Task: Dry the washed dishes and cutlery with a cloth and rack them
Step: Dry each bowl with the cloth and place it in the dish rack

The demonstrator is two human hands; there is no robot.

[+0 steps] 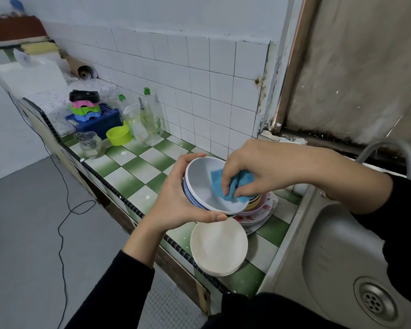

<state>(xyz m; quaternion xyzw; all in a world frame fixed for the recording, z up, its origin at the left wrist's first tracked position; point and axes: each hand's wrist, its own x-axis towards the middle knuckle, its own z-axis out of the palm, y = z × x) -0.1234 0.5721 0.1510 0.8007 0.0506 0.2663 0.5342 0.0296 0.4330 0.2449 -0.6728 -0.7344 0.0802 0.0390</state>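
**Wiping the inside of a bowl, held over the bench**

The step in hand looks like drying. The left hand has its grip clamped on a pale, blue-edged bowl: the thumb lies along the near rim and the fingers wrap the far side. The bowl is held tilted, with its mouth turned up and to the right. It is off the bench and hangs above the other crockery. The blue lines under its rim may be a pattern or a second nested bowl; I cannot tell which.

The right hand reaches in from the sink side. Its grip is closed on a bunched blue cloth, with the fingertips pressing the cloth against the bowl's inner wall near the right rim. So the cloth sits inside the bowl, touching it, and the bowl is caught between the two hands.

Below and just beside the held bowl, a stack of cream dishes sits at the bench's front edge. A pile of floral plates with smaller bowls on top stands nearer the sink.

The next move probably calls for sweeping the cloth round the rest of the inside, then over the outside, while the left hand turns the bowl. After that the bowl needs racking. The blue crate far along the bench may be the rack, which would mean a long reach left. The task seems early, judging by how much crockery is waiting.
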